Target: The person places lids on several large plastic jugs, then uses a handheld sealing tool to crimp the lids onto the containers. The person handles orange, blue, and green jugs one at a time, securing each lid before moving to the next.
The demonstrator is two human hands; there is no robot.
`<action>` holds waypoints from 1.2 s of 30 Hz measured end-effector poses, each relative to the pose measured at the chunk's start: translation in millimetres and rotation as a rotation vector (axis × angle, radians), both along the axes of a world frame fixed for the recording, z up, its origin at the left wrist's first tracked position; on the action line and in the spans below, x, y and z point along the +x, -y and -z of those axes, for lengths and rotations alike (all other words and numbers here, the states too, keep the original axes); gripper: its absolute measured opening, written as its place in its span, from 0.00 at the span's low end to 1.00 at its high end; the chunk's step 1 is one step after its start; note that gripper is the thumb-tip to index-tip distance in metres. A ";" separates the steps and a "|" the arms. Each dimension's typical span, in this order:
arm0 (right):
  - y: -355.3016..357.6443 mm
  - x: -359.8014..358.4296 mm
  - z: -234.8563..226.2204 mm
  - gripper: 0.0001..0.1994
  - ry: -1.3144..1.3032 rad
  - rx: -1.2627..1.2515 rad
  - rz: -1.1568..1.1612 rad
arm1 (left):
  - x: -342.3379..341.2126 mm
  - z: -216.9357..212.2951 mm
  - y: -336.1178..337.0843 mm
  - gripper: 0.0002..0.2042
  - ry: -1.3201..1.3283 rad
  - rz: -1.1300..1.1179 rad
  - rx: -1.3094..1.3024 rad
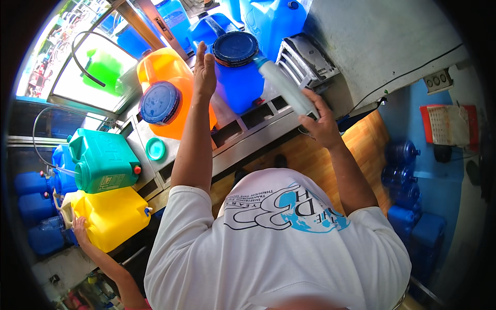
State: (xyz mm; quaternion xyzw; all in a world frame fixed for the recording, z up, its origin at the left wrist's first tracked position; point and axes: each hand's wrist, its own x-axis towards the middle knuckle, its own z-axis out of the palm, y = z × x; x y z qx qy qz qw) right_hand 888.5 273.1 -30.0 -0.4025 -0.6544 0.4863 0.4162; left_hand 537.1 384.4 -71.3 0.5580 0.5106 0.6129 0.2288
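Observation:
My left hand (205, 76) is held up with its fingers stretched out, beside the dark blue lid (235, 48) of a blue water container (238, 85). Nothing is in that hand. My right hand (324, 123) is closed around the rear end of a light grey, tube-shaped tool (287, 87), perhaps a heat gun. The tool's bluish front end points at the lid's right edge. Left of my forearm stands an orange container (194, 120) with a dark blue lid (160, 103).
Containers stand on a metal counter (243, 135). A green container (106, 160) and a loose green cap (155, 149) are on the left. Another person's hand (81, 230) touches a yellow container (116, 219). A slatted white object (305, 59) stands right of the blue container; blue bottles (400, 175) line the right.

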 end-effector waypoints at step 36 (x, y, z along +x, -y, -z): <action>4.6 -43.7 -11.6 0.32 -0.013 -0.035 -0.189 | -119.2 -129.3 103.5 0.62 -1.122 -0.058 -0.692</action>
